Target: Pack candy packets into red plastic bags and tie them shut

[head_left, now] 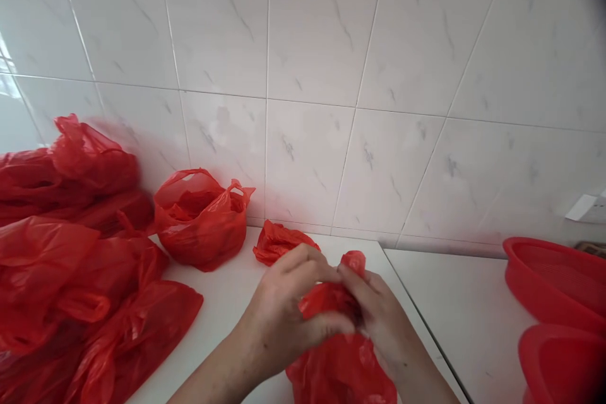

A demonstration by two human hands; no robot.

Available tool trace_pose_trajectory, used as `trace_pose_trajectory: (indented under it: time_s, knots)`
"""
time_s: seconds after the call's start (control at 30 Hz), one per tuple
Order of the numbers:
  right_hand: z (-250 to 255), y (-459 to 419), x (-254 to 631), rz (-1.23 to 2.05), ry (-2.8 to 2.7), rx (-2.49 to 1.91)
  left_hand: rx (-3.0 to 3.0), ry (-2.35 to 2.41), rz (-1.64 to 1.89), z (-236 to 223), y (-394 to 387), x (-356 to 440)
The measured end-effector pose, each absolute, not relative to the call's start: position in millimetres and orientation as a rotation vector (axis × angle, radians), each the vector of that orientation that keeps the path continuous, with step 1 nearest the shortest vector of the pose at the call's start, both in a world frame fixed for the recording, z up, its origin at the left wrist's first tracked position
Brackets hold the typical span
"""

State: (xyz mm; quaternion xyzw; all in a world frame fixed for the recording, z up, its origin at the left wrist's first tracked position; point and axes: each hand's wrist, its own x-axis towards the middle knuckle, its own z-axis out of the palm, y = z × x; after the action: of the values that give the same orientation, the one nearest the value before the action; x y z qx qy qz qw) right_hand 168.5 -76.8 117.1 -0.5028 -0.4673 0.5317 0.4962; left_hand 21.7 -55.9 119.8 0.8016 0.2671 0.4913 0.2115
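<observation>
We see two bare hands working over a red plastic bag (pixel 343 369) at the front of the white bench (pixel 222 312), right of the middle of the view, its lower part cut off by the bottom of the view. The left hand (pixel 293 312) is half open in a C, thumb and fingers apart, with the gathered top of the bag between them; we cannot tell how firmly it grips. The right hand (pixel 376 309) is closed on the bag's top, thumb and forefinger pinching the plastic, a red tuft standing up beside its fingers.

Behind the hands, near the bench's back edge, lies a small crumpled red bag (pixel 279 243). To its left, also by the back edge, a fuller red bag (pixel 203 237) sits upright, its handle loops raised and more red plastic inside. A large heap of red bags (pixel 42 259) covers the left end of the bench, piled up towards the tiled wall (pixel 307 44).

A dark seam runs from the back edge towards the front, right of the right hand. Beyond it, at the right edge of our view, stand two red containers, the rear one (pixel 530 284) behind the front one (pixel 544 360); they look like plastic baskets or basins. A white fitting (pixel 587 208) is on the wall above them.
</observation>
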Motion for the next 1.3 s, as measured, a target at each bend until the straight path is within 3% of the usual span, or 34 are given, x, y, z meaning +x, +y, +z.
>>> trace_pose_trajectory:
  time_s: [0.17,0.4,0.6,0.83,1.07,1.23,1.3]
  knots:
    - [122,-76,186,1.324,-1.135,-1.217,2.277,0.770,1.147,105,-45,26]
    - [115,-75,223,1.394,-1.607,-0.850,1.513,0.655,0.977,106,-43,28]
    - [111,-70,213,1.318,-1.577,-1.117,1.483,0.797,0.978,99,-40,33]
    - [93,-48,199,0.788,-1.552,-1.583,1.654,0.938,0.983,92,-40,36]
    - [100,-52,206,1.445,-1.425,-1.119,1.838,1.055,1.035,85,-38,33]
    - [95,-48,208,1.244,-1.410,-1.210,1.907,1.103,1.009,80,-42,29]
    - [94,-47,209,1.324,-1.387,-1.140,1.968,1.119,0.991,78,-44,28]
